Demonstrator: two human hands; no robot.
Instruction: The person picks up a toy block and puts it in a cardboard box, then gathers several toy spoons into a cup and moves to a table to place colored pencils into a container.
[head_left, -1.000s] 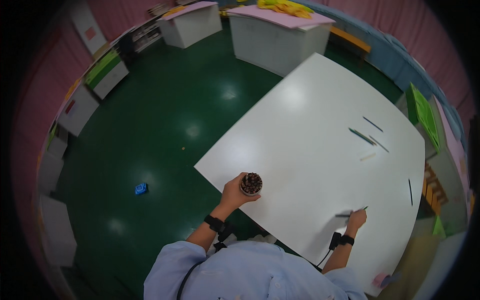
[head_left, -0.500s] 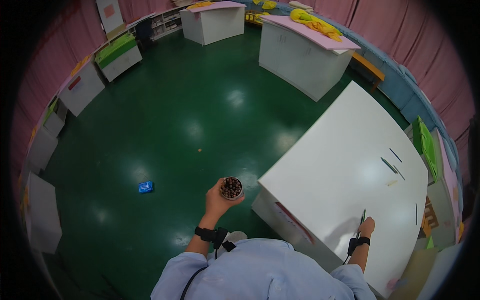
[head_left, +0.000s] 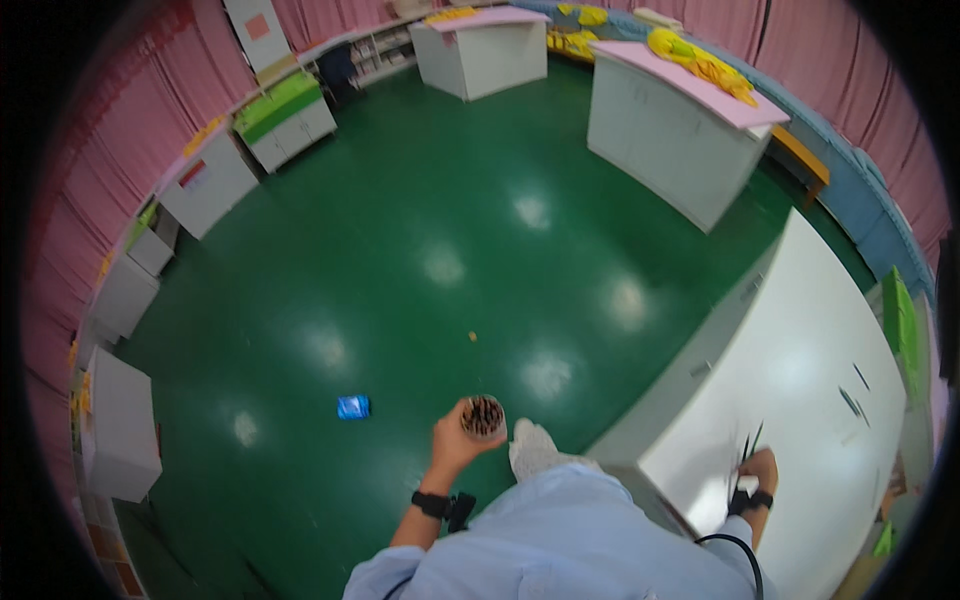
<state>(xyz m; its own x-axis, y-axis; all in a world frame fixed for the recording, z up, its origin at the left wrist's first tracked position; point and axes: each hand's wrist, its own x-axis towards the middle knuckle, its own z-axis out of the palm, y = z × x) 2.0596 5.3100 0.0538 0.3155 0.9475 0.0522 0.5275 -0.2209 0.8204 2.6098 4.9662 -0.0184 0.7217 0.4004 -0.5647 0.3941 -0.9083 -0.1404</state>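
Observation:
My left hand is wrapped round a round tub packed with pencils, their dark ends facing up. It is out over the floor, left of the white table. Above the white tabletop my right hand is closed on dark, thin pencils that stick out past its fingers; I cannot tell how many. Several loose pencils lie farther along the tabletop, near its right side. Black bands are strapped round both wrists.
A blue packet and a small orange bit lie on the green floor. Beyond stands a white cabinet with a pink top and yellow cloth. Low white units line the left side. My shoe is beside the table.
My view has swung left, and I stand turned along the table, with its drawer side now showing. Both hands still hold pencils, the left by the tub. My right hand is nearer the table's left edge.

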